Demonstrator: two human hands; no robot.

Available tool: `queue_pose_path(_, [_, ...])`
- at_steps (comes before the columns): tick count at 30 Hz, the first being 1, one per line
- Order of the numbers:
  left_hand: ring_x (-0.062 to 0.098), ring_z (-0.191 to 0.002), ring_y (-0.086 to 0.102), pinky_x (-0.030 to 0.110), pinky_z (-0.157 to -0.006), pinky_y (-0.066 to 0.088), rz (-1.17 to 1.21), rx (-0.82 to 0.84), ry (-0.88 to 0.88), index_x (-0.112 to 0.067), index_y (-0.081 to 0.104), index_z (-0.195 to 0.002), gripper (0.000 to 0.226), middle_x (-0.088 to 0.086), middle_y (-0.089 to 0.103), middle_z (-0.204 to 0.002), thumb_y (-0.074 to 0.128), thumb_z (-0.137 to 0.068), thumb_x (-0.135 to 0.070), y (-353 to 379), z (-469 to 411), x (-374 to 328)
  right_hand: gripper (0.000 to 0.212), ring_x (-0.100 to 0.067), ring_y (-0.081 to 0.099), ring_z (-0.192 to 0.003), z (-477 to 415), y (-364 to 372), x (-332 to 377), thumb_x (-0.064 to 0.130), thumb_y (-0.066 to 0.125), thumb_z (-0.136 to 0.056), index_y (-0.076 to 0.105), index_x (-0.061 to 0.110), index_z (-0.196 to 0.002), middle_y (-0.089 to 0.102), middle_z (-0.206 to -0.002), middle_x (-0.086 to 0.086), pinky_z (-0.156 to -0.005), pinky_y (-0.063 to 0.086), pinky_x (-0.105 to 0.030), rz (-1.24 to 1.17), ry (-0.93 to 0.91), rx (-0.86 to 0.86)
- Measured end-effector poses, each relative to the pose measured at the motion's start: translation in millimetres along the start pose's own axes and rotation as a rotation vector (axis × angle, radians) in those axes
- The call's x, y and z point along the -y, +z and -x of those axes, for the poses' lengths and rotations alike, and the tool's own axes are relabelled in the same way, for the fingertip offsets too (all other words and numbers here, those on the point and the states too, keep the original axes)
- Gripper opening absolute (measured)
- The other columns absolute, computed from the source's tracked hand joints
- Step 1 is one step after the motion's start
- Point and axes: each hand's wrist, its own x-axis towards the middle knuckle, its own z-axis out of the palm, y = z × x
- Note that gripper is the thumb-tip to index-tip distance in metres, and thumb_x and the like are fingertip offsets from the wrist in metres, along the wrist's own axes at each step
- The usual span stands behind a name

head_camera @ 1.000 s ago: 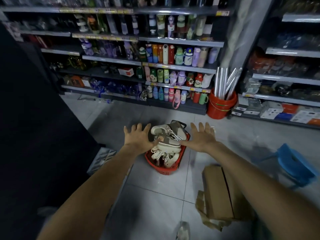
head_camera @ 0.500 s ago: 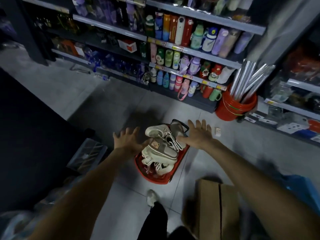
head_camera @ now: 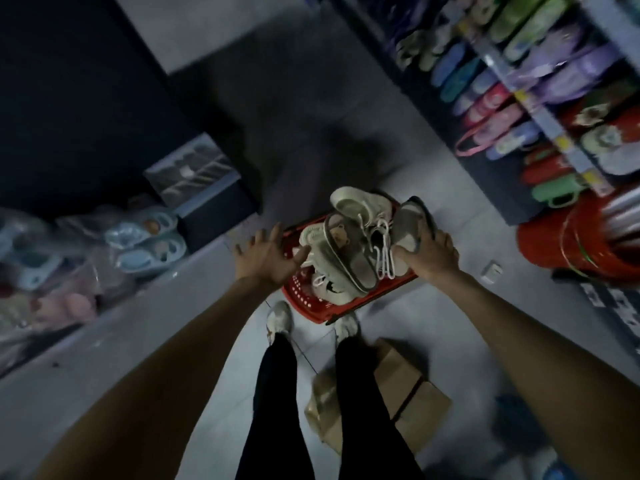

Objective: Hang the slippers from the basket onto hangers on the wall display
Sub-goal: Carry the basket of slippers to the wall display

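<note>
Below, red basket (head_camera: 313,299) of slippers (head_camera: 349,247) between hands, left hand (head_camera: 266,258) spread wide, right hand (head_camera: 431,254) gripping its rim

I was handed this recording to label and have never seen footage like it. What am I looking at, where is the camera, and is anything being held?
There is no machine here: a person wears a wide-angle camera on their head, so the one picture looks down along both bare arms to a shop floor. The dark trouser legs and pale shoes are the wearer's own. In front of their feet stands a red basket heaped with beige slippers and white hangers. The right hand is closed around the basket's far side, seemingly at its dark handle. The left hand is spread open at the near-left edge, holding nothing. A cardboard box lies behind the feet, and a red bucket stands to the right.
</note>
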Motion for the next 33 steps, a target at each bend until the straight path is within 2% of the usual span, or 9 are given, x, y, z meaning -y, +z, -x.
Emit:
queue_pose_path(6, [0.04, -0.145, 0.043, 0.061, -0.116, 0.034, 0.263, 0.043, -0.245, -0.032, 0.013, -0.166, 0.098, 0.016, 0.039, -0.162, 0.03, -0.089, -0.091, 116.5, -42.7, 14.4, 0.116, -0.037, 0.018, -0.153, -105.0, 78.5, -23.4, 0.079, 0.058, -0.08, -0.002, 0.027, -0.164, 0.019, -0.167, -0.016, -0.123, 0.023, -0.052, -0.051, 0.019, 0.043])
queue_pose_path(11, [0.043, -0.133, 0.054, 0.065, -0.105, 0.048, 0.546, 0.013, -0.397, -0.037, 0.013, -0.161, 0.103, 0.015, 0.048, -0.15, 0.034, -0.08, -0.097, 205.4, -81.8, 27.4, 0.106, -0.044, 0.038, -0.142, -179.5, 122.2, -47.0, 0.076, 0.061, -0.079, 0.019, 0.024, -0.162, 0.038, -0.157, -0.021, -0.113, 0.038, -0.053, -0.075, 0.09, -0.044])
queue_pose_path(13, [0.043, -0.128, 0.058, 0.065, -0.099, 0.052, 0.644, -0.021, -0.43, -0.038, 0.01, -0.16, 0.105, 0.014, 0.048, -0.147, 0.039, -0.078, -0.097, 229.4, -94.9, 25.8, 0.096, -0.047, 0.046, -0.135, -205.9, 130.5, -56.7, 0.072, 0.061, -0.084, 0.027, 0.026, -0.16, 0.043, -0.152, -0.023, -0.108, 0.042, -0.055, -0.111, 0.111, -0.174])
queue_pose_path(16, [0.043, -0.13, 0.055, 0.065, -0.102, 0.051, 0.739, -0.039, -0.474, -0.037, 0.008, -0.162, 0.108, 0.014, 0.045, -0.148, 0.045, -0.078, -0.093, 273.9, -119.2, 20.0, 0.086, -0.05, 0.053, -0.124, -248.4, 149.6, -74.1, 0.068, 0.059, -0.088, 0.041, 0.011, -0.15, 0.052, -0.14, -0.028, -0.1, 0.047, -0.057, -0.207, 0.118, -0.284])
queue_pose_path(21, [0.044, -0.13, 0.052, 0.059, -0.1, 0.05, 0.812, -0.132, -0.654, -0.027, 0.008, -0.162, 0.108, 0.017, 0.044, -0.148, 0.059, -0.082, -0.079, 319.8, -147.6, 8.6, 0.102, -0.03, 0.055, -0.13, -285.4, 170.2, -85.7, 0.065, 0.077, -0.075, 0.032, 0.022, -0.155, 0.053, -0.148, -0.008, -0.101, 0.052, -0.047, -0.699, 0.065, -0.188])
queue_pose_path(23, [0.041, -0.125, 0.055, 0.057, -0.096, 0.052, 0.829, -0.171, -0.654, -0.026, 0.017, -0.158, 0.102, 0.015, 0.047, -0.141, 0.062, -0.082, -0.076, 322.6, -147.8, 11.0, 0.1, -0.024, 0.056, -0.128, -286.1, 163.7, -84.9, 0.061, 0.08, -0.074, 0.035, 0.025, -0.156, 0.055, -0.145, -0.003, -0.091, 0.053, -0.035, -0.825, 0.036, -0.11])
queue_pose_path(29, [0.036, -0.115, 0.061, 0.056, -0.097, 0.058, 0.942, -0.108, -0.58, -0.019, 0.037, -0.146, 0.097, 0.009, 0.048, -0.13, 0.067, -0.077, -0.08, 329.2, -133.6, 36.5, 0.105, -0.02, 0.063, -0.115, -284.5, 144.0, -81.9, 0.08, 0.078, -0.056, 0.057, 0.025, -0.143, 0.066, -0.133, -0.003, -0.085, 0.051, -0.034, -0.809, -0.07, 0.072])
queue_pose_path(32, [0.036, -0.112, 0.063, 0.056, -0.096, 0.058, 0.948, -0.107, -0.655, -0.017, 0.042, -0.144, 0.094, 0.01, 0.051, -0.129, 0.071, -0.077, -0.076, 331.0, -127.0, 62.9, 0.057, -0.012, 0.065, -0.107, -259.8, 157.7, -52.1, 0.044, 0.079, -0.083, 0.061, 0.024, -0.133, 0.065, -0.133, -0.003, -0.084, 0.052, -0.029, -0.791, -0.055, 0.091])
queue_pose_path(33, [0.036, -0.11, 0.065, 0.056, -0.094, 0.059, 0.966, -0.108, -0.691, -0.016, 0.044, -0.142, 0.095, 0.011, 0.053, -0.129, 0.071, -0.075, -0.077, 334.0, -124.2, 76.0, 0.056, -0.015, 0.065, -0.11, -257.3, 168.9, -48.0, 0.037, 0.082, -0.084, 0.06, 0.025, -0.134, 0.064, -0.134, -0.003, -0.089, 0.053, -0.032, -0.762, -0.051, 0.089])
